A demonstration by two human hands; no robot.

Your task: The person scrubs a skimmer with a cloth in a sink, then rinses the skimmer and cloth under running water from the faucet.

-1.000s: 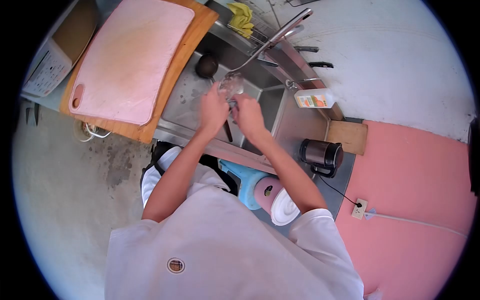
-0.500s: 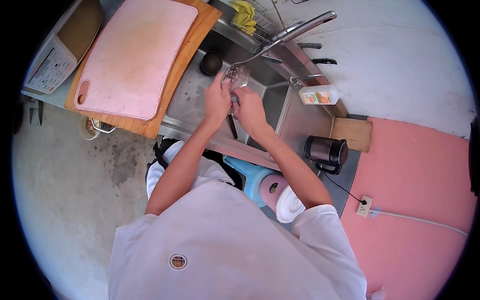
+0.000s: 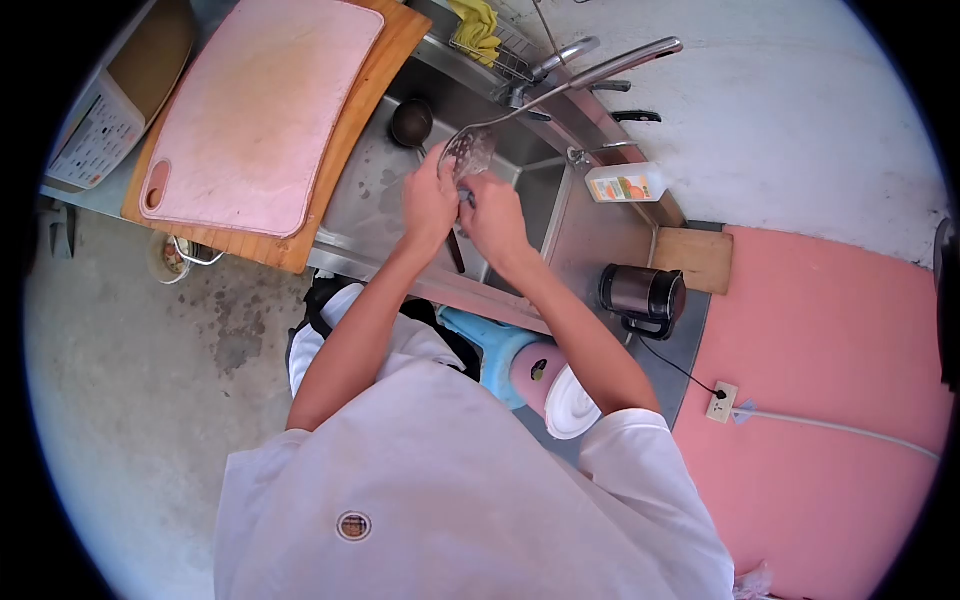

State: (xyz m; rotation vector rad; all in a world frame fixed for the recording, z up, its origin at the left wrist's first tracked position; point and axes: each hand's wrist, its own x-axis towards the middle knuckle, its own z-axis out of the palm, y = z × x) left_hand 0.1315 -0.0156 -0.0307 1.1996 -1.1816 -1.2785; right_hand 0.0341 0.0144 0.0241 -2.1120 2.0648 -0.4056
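My left hand (image 3: 430, 208) grips a perforated metal skimmer (image 3: 474, 150) by the edge of its head, over the sink. Its long handle slants up and right, past the faucet (image 3: 568, 58). My right hand (image 3: 493, 218) is closed close beside the left, just below the skimmer head. Something small and greyish shows between its fingers, too hidden to name. Behind the hands, a dark round ladle (image 3: 412, 122) lies in the sink (image 3: 365, 195), its handle passing beneath them.
A pink cutting board (image 3: 265, 110) rests on a wooden board (image 3: 345, 165) left of the sink. On the right are a white bottle (image 3: 628, 184), an electric kettle (image 3: 642, 298) and knives (image 3: 637, 116) by the wall. A yellow cloth (image 3: 475, 30) hangs over a wire rack.
The view has shifted slightly, moving most things a little left. The skimmer handle has swung a little away from the faucet, which shows more now. Both hands keep nearly the same hold.
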